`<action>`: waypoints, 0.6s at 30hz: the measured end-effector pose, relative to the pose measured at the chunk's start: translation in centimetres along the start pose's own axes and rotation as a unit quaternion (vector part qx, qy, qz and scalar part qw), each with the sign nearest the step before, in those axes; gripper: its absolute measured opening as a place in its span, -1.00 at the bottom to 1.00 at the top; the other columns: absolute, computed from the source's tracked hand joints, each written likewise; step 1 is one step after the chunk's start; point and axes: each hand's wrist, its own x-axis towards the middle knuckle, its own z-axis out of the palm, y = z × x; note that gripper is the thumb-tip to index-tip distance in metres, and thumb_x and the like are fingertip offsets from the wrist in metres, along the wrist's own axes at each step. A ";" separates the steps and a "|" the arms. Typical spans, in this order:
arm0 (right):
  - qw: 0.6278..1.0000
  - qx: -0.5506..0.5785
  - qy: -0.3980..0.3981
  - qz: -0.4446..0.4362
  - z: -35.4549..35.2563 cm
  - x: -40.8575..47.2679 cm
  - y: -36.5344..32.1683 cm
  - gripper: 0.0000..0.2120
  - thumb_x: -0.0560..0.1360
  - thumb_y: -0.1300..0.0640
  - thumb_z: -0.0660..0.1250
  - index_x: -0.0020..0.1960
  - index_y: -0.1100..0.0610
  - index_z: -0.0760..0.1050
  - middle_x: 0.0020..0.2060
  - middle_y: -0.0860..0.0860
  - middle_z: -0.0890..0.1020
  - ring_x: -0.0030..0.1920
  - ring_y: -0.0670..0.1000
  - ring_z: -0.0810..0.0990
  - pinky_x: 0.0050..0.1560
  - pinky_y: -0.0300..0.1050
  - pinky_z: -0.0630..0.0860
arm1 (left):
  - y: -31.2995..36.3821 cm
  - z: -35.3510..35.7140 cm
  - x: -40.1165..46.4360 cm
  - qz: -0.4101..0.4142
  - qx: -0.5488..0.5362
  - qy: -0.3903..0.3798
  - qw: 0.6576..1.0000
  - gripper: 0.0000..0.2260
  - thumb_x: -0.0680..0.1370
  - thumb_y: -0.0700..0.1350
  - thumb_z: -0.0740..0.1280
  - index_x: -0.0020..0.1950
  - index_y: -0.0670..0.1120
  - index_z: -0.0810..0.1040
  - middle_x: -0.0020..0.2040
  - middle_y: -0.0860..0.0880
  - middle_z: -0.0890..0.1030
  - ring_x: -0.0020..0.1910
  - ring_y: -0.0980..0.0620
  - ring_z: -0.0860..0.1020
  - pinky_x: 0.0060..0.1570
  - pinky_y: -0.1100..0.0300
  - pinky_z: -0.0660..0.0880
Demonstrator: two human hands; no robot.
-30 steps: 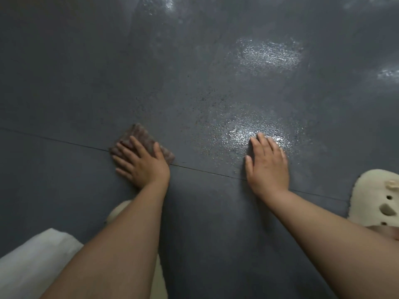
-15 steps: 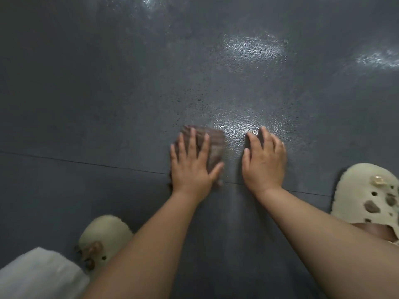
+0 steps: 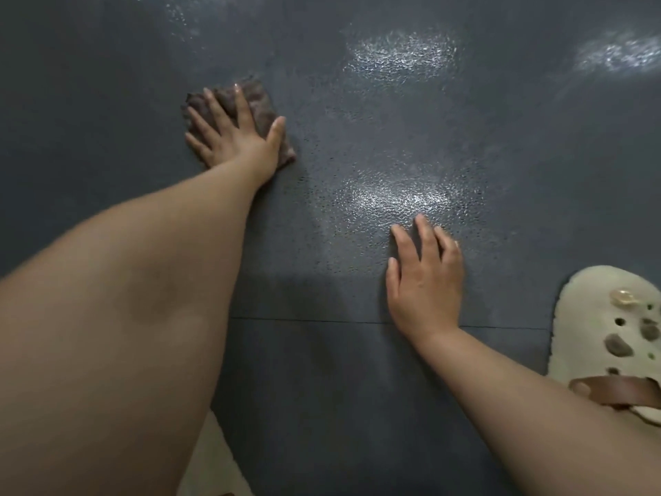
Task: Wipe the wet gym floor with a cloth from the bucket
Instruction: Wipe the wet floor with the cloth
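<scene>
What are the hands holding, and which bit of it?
Nothing is gripped. The left hand presses flat on top of the brown cloth, fingers straight. The right hand rests flat on the bare floor.

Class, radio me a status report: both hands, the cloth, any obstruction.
Left hand flat on brown folded cloth. Right hand flat on dark grey floor. Cream clog beside right hand.

A folded brown cloth (image 3: 258, 108) lies flat on the wet-patched, dark grey floor (image 3: 357, 119).
</scene>
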 end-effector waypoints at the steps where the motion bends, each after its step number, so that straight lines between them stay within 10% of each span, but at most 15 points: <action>1: 1.000 0.003 0.007 0.000 0.0 0.0 0.0 -0.59 0.48 0.03 0.11 0.27 0.10 0.48 0.30 0.18 0.48 0.23 0.19 0.30 0.23 0.25 0.40 | 0.2 -0.1 -0.2 0.005 0.006 0.005 1.000 -0.33 0.56 0.32 -0.02 0.55 0.07 -0.16 0.55 -0.14 -0.22 0.50 -0.25 -0.25 0.42 -0.18 -0.25; 9: 1.000 0.007 0.022 -0.007 0.1 0.2 0.3 -0.60 0.49 0.04 0.11 0.25 0.06 0.52 0.28 0.13 0.51 0.21 0.15 0.32 0.19 0.17 0.43 | 0.7 2.2 -8.2 0.245 0.101 -0.038 0.963 -0.34 0.52 0.35 -0.05 0.54 0.14 -0.16 0.53 -0.16 -0.27 0.48 -0.30 -0.28 0.43 -0.19 -0.27; 18: 1.000 0.005 0.030 -0.009 -0.1 0.8 0.4 -0.62 0.48 0.04 0.12 0.20 0.06 0.57 0.24 0.12 0.54 0.15 0.13 0.34 0.14 0.10 0.45 | -4.3 5.7 -13.6 0.565 0.145 0.011 0.812 -0.37 0.54 0.31 -0.08 0.47 -0.05 0.17 0.46 -0.22 0.28 0.45 -0.28 0.15 0.39 -0.14 0.04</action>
